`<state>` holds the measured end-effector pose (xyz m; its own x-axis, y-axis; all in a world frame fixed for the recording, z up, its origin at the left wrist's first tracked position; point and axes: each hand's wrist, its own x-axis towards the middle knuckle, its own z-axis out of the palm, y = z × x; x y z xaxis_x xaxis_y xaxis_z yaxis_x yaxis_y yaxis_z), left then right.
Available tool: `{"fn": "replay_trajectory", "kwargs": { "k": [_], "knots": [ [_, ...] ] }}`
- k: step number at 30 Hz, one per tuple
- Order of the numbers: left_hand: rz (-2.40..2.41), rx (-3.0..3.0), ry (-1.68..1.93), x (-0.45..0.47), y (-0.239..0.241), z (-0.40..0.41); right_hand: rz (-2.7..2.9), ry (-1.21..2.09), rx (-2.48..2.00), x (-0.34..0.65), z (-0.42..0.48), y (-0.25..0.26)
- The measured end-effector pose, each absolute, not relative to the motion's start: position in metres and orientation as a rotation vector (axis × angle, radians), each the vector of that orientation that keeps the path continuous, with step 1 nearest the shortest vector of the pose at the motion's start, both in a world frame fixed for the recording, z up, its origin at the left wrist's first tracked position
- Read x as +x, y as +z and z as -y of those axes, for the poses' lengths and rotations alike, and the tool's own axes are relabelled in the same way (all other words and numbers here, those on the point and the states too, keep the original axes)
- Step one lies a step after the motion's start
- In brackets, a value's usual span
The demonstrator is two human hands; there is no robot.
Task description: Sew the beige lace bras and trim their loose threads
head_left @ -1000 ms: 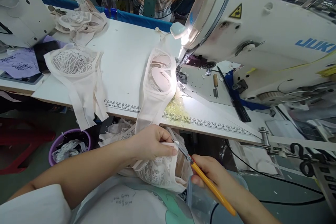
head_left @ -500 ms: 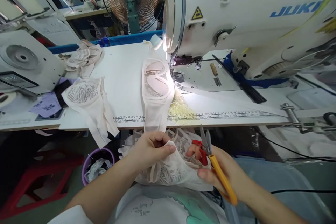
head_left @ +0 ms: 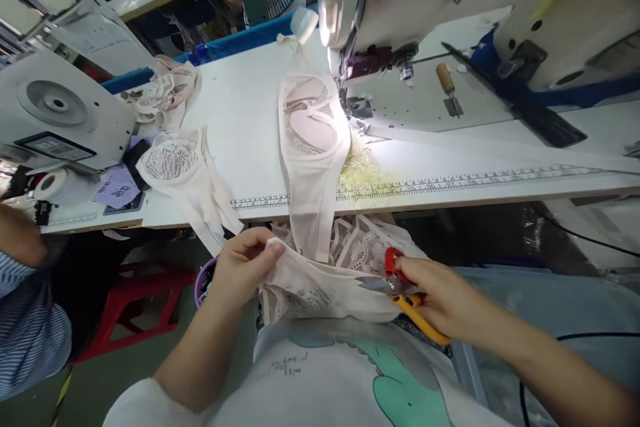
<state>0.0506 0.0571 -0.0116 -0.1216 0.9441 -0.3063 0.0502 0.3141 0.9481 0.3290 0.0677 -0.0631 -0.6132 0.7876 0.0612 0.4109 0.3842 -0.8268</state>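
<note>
My left hand (head_left: 247,265) pinches the upper edge of a white lace bra (head_left: 313,283) between thumb and fingers, in front of the table edge. The bra stretches to the right across my lap. My right hand (head_left: 445,293) is closed around scissors (head_left: 421,320) with one red and one orange handle. Their blades point left and lie against the bra's upper edge; whether fabric is between them I cannot tell. Another bra (head_left: 313,153) lies beside the sewing machine's needle, its band hanging over the table edge. More lace pieces (head_left: 357,247) lie behind the held bra.
A sewing machine (head_left: 395,7) stands at the back right, with yellow thread scraps (head_left: 367,170) below its needle. A wooden-handled tool (head_left: 449,90) lies on its bed. Leftward are a lace cup piece (head_left: 175,160), a red stool (head_left: 143,303) and a person's striped sleeve (head_left: 30,327).
The scissors have swung from pointing up to pointing left, against the bra. My left hand has moved left, drawing the edge out. The view has shifted, and a person's arm appears at left.
</note>
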Motion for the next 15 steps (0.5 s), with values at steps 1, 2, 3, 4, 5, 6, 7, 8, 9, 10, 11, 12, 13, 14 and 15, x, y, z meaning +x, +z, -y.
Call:
{"fn": "replay_trajectory", "kwargs": {
  "k": [1, 2, 3, 4, 5, 6, 7, 8, 9, 10, 11, 12, 13, 14, 15],
  "knots": [
    [-1.52, 0.944, 1.044, 0.047, -0.012, -0.056, 2.184, 1.143, -1.032, 0.332, -0.068, -0.064],
    [-1.551, 0.931, 1.08, 0.043, -0.012, -0.055, 2.172, 1.158, -1.052, 0.336, -0.068, -0.065],
    [-1.569, 0.923, 1.115, 0.039, -0.013, -0.056, 2.159, 1.165, -1.093, 0.34, -0.069, -0.067],
    [-1.575, 0.915, 1.142, 0.035, -0.014, -0.056, 2.141, 1.169, -1.15, 0.344, -0.069, -0.069],
    [-1.575, 0.904, 1.163, 0.031, -0.016, -0.057, 2.111, 1.172, -1.213, 0.349, -0.069, -0.073],
    [-1.576, 0.888, 1.182, 0.027, -0.019, -0.058, 2.062, 1.181, -1.273, 0.354, -0.068, -0.077],
    [-1.582, 0.872, 1.198, 0.023, -0.023, -0.059, 1.989, 1.201, -1.317, 0.359, -0.067, -0.082],
    [-1.593, 0.86, 1.213, 0.018, -0.026, -0.06, 1.886, 1.244, -1.344, 0.363, -0.066, -0.088],
    [-1.61, 0.85, 1.224, 0.014, -0.03, -0.061, 1.77, 1.293, -1.353, 0.367, -0.064, -0.093],
    [-1.635, 0.84, 1.235, 0.01, -0.034, -0.062, 1.654, 1.332, -1.352, 0.369, -0.061, -0.097],
    [-1.668, 0.825, 1.247, 0.007, -0.037, -0.062, 1.553, 1.351, -1.349, 0.37, -0.059, -0.101],
    [-1.702, 0.809, 1.25, 0.004, -0.039, -0.062, 1.475, 1.35, -1.346, 0.369, -0.056, -0.105],
    [-1.742, 0.799, 1.264, 0.002, -0.04, -0.061, 1.425, 1.329, -1.347, 0.368, -0.055, -0.107],
    [-1.776, 0.809, 1.257, 0.0, -0.04, -0.06, 1.389, 1.302, -1.345, 0.365, -0.053, -0.109],
    [-1.797, 0.876, 1.24, -0.001, -0.039, -0.058, 1.359, 1.275, -1.336, 0.362, -0.053, -0.109]
  ]
}}
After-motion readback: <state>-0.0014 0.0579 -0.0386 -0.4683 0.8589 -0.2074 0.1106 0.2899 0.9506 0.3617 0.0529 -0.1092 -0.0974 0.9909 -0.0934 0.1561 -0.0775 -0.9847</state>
